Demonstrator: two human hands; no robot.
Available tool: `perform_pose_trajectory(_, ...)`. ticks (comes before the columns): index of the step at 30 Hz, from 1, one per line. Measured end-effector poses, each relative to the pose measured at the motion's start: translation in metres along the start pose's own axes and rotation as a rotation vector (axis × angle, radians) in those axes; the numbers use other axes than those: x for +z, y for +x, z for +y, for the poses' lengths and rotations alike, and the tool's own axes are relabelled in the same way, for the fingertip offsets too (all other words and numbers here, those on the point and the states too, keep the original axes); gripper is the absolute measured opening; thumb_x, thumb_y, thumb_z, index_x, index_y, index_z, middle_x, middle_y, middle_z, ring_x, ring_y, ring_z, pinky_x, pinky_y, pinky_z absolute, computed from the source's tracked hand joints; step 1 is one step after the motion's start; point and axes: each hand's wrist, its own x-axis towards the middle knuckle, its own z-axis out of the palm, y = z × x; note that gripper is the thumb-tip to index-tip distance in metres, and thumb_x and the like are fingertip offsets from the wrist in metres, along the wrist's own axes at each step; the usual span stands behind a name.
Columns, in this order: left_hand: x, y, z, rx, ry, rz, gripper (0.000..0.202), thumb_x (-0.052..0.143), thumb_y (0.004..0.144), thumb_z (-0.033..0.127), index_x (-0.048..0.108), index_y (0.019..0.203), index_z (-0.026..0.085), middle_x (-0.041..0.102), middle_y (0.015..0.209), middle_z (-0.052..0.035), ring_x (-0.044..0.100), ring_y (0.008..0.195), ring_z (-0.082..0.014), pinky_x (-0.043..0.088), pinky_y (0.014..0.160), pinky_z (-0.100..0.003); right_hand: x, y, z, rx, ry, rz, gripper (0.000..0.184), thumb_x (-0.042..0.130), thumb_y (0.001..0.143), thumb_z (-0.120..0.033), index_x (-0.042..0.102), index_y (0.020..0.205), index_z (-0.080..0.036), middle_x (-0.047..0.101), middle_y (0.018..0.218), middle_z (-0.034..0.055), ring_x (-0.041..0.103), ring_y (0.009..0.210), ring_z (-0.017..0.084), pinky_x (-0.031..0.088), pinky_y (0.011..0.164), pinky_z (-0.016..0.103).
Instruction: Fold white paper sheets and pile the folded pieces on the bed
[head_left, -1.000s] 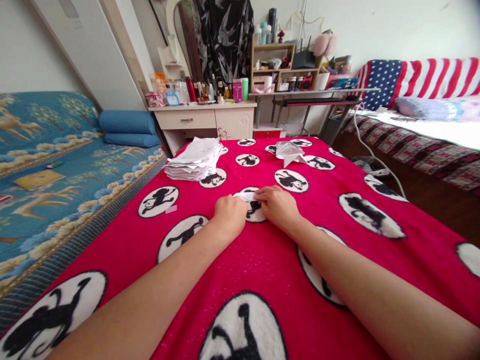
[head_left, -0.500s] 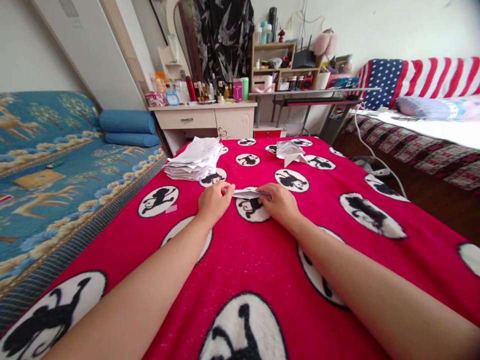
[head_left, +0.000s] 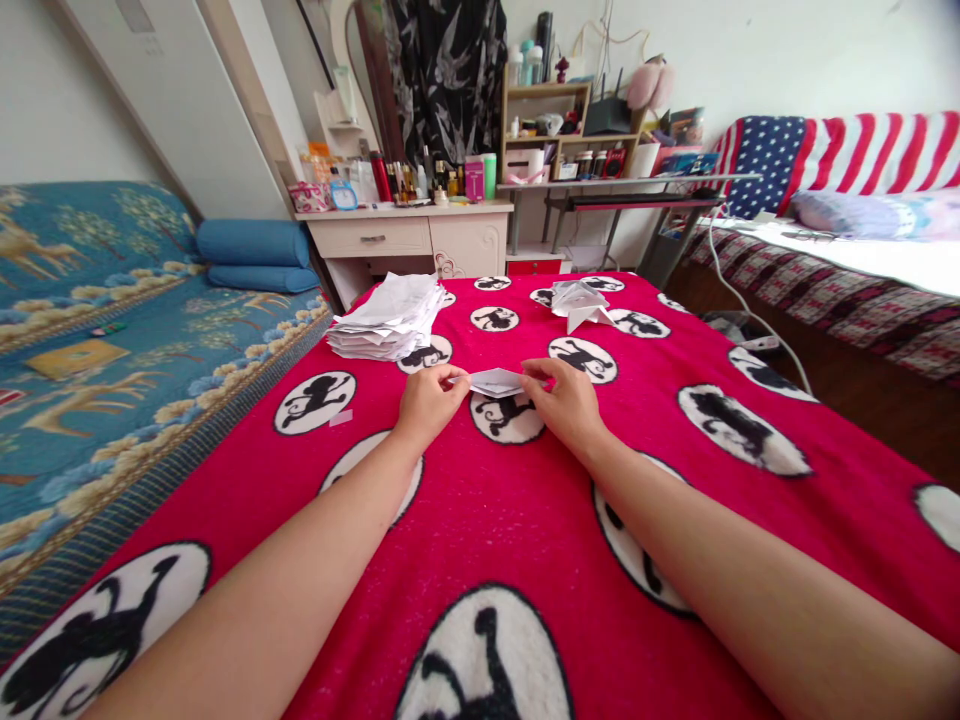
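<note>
Between my two hands is a small piece of folded white paper (head_left: 495, 382), held just above the red cloth (head_left: 465, 500). My left hand (head_left: 433, 400) pinches its left end, and my right hand (head_left: 562, 400) pinches the right end. The paper has slanted edges and a broad face turned toward me. Beyond my left hand lies a thick stack of white paper sheets (head_left: 388, 318), loosely piled. Several folded paper pieces (head_left: 581, 303) rest in a small heap beyond my right hand.
A small pale scrap (head_left: 340, 418) lies on the cloth at the left. A blue patterned sofa (head_left: 165, 350) runs along the left side. At the back stand a white dresser (head_left: 405, 238) and a desk (head_left: 622, 186). A white cable (head_left: 757, 310) hangs at the right.
The folded paper has turned from a thin, edge-on strip to show a wider face. My right fingers have shifted on its right end. The stack and the heap are unchanged.
</note>
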Motion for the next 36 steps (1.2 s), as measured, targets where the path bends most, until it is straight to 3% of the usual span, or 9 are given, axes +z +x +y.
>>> perform_pose_trajectory(8, 0.0, 0.0, -0.001, -0.001, 0.007, 0.035, 0.022, 0.062, 0.075, 0.034, 0.075, 0.081, 0.017, 0.073, 0.074, -0.0042, 0.062, 0.062, -0.0155, 0.045, 0.061, -0.025, 0.0, 0.001, 0.002, 0.061, -0.072, -0.009, 0.026, 0.058, 0.08, -0.03, 0.072, 0.1, -0.022, 0.073, 0.096, 0.0044, 0.064, 0.083, 0.02, 0.045, 0.07, 0.029)
perform_pose_trajectory(13, 0.0, 0.001, -0.002, 0.006, -0.01, 0.041, 0.022, 0.062, 0.075, 0.033, 0.075, 0.083, 0.017, 0.073, 0.073, -0.0045, 0.062, 0.062, -0.0156, 0.046, 0.061, -0.025, -0.003, 0.001, -0.001, 0.105, -0.14, -0.058, 0.022, 0.055, 0.081, -0.034, 0.074, 0.09, -0.026, 0.073, 0.085, 0.0021, 0.063, 0.072, 0.018, 0.038, 0.056, 0.027)
perform_pose_trajectory(17, 0.0, 0.001, -0.002, 0.005, -0.038, 0.042, 0.021, 0.063, 0.074, 0.032, 0.074, 0.083, 0.017, 0.073, 0.073, -0.0041, 0.061, 0.062, -0.0149, 0.046, 0.062, -0.025, -0.004, 0.002, -0.003, 0.125, -0.171, -0.083, 0.024, 0.054, 0.082, -0.037, 0.075, 0.088, -0.026, 0.072, 0.079, 0.0025, 0.062, 0.071, 0.018, 0.034, 0.054, 0.026)
perform_pose_trajectory(24, 0.001, 0.001, -0.003, -0.048, -0.254, -0.035, 0.036, 0.062, 0.078, 0.047, 0.071, 0.092, 0.014, 0.073, 0.081, -0.0068, 0.066, 0.07, -0.0165, 0.049, 0.065, -0.025, -0.007, 0.005, 0.003, 0.157, -0.233, -0.103, 0.026, 0.054, 0.08, -0.039, 0.075, 0.085, -0.025, 0.07, 0.073, 0.0038, 0.058, 0.066, 0.018, 0.032, 0.053, 0.026)
perform_pose_trajectory(30, 0.0, 0.002, -0.008, -0.08, -0.273, -0.072, 0.047, 0.049, 0.085, 0.056, 0.071, 0.088, 0.014, 0.072, 0.071, -0.0067, 0.065, 0.062, -0.0158, 0.05, 0.063, -0.025, -0.017, 0.034, 0.039, 0.154, -0.157, 0.126, 0.029, 0.053, 0.082, -0.038, 0.075, 0.09, -0.021, 0.07, 0.074, 0.0039, 0.059, 0.066, 0.017, 0.032, 0.055, 0.025)
perform_pose_trajectory(33, 0.0, 0.002, -0.008, -0.077, -0.262, -0.074, 0.047, 0.047, 0.086, 0.055, 0.071, 0.087, 0.014, 0.072, 0.072, -0.0069, 0.065, 0.063, -0.016, 0.05, 0.062, -0.025, -0.028, 0.056, 0.069, 0.181, -0.257, 0.214, 0.032, 0.053, 0.083, -0.04, 0.074, 0.1, -0.024, 0.071, 0.077, 0.0042, 0.059, 0.067, 0.018, 0.031, 0.055, 0.026)
perform_pose_trajectory(36, 0.0, 0.002, -0.007, -0.085, -0.28, -0.077, 0.047, 0.047, 0.087, 0.054, 0.071, 0.087, 0.014, 0.072, 0.073, -0.007, 0.065, 0.064, -0.0161, 0.05, 0.063, -0.026, -0.039, 0.072, 0.098, 0.155, -0.433, 0.198, 0.034, 0.053, 0.084, -0.042, 0.074, 0.105, -0.026, 0.072, 0.083, 0.0073, 0.058, 0.071, 0.02, 0.028, 0.055, 0.027)
